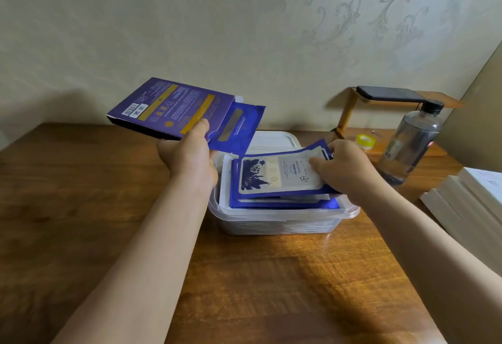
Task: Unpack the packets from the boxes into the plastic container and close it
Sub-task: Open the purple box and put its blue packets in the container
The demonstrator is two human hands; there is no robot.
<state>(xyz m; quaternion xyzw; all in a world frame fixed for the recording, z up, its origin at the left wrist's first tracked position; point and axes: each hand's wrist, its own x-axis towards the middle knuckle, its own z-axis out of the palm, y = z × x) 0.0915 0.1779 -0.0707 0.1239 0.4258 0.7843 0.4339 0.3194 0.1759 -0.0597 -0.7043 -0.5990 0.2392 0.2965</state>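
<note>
Packets are thin, light & floppy w/ slick foil faces, so I reckon they'll slide off each other easily. Best pinched at an edge or corner, not pressed flat.

My right hand (345,169) is doing that: thumb on top, fingers under the right end of the top packet (279,175), which is blue-edged w/ a pale front and a dark blue print. It sits tilted on the pile in the container (285,217), clear plastic, in the middle of the surface (271,275) and nearly full.

My left hand (190,153) grips the box (168,107) near its open end, held up over the container's left side. It's purple card w/ gold bands, light, stiff enough for a 1-hand hold. One blue packet (239,129) pokes halfway out and prob. falls if I tip further.

The lid (274,139) lies behind, not on yet.
</note>
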